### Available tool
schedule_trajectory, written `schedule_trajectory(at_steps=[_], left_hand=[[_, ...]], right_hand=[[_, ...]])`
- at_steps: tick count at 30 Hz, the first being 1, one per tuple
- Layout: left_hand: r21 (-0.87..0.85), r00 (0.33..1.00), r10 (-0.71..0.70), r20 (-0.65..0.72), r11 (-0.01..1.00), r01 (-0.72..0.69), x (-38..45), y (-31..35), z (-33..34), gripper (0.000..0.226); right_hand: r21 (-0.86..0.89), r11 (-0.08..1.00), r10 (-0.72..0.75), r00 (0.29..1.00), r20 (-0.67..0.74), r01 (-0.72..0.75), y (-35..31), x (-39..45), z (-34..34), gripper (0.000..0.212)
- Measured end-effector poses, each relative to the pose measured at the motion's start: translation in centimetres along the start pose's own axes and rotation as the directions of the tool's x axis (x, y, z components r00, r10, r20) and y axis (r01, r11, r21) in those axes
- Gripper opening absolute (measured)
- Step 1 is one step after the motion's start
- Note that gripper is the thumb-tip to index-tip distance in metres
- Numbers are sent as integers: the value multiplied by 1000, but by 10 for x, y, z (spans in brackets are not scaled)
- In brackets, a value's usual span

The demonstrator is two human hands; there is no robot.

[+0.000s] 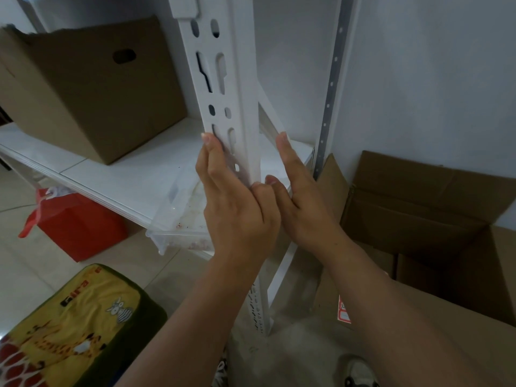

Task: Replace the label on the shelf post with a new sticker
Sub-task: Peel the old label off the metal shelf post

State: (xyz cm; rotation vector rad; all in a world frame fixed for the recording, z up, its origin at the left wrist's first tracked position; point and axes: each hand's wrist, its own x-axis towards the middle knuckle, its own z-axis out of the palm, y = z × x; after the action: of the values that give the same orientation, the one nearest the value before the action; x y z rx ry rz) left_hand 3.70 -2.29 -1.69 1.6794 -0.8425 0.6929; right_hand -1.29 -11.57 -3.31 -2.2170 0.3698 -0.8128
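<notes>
A white slotted shelf post (223, 79) runs up the middle of the view. My left hand (237, 208) lies flat against its front face, fingers straight and pointing up, thumb at the post's corner edge. Under those fingers is a greyish, see-through patch (237, 169) on the post; I cannot tell if it is a label. My right hand (298, 202) presses on the post's right side with straight fingers, its thumb meeting the left thumb at the corner. A red-and-white sticker sheet (344, 311) lies on the cardboard box (446, 317) at lower right.
A closed brown box (83, 93) stands on the white shelf board (125, 174). Under the shelf are a red bag (81, 227) and a clear plastic tub (178, 219). Open cardboard flaps (418, 208) lean at the right wall. A yellow giraffe cushion (69, 325) lies at lower left.
</notes>
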Motion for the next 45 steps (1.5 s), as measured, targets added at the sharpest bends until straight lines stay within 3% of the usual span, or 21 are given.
schedule_trajectory(at_steps=[18, 24, 45], left_hand=[[-9, 998, 17, 56, 1000, -16, -3, -4, -5, 69], [-60, 1000, 8, 12, 998, -7, 0, -1, -4, 57], [-79, 1000, -25, -9, 997, 24, -1, -1, -1, 57]], right_hand=[[-19, 1000, 17, 999, 42, -17, -4, -5, 1, 61], [12, 1000, -22, 999, 30, 22, -5, -6, 2, 65], [34, 999, 7, 1000, 22, -7, -8, -6, 3, 66]])
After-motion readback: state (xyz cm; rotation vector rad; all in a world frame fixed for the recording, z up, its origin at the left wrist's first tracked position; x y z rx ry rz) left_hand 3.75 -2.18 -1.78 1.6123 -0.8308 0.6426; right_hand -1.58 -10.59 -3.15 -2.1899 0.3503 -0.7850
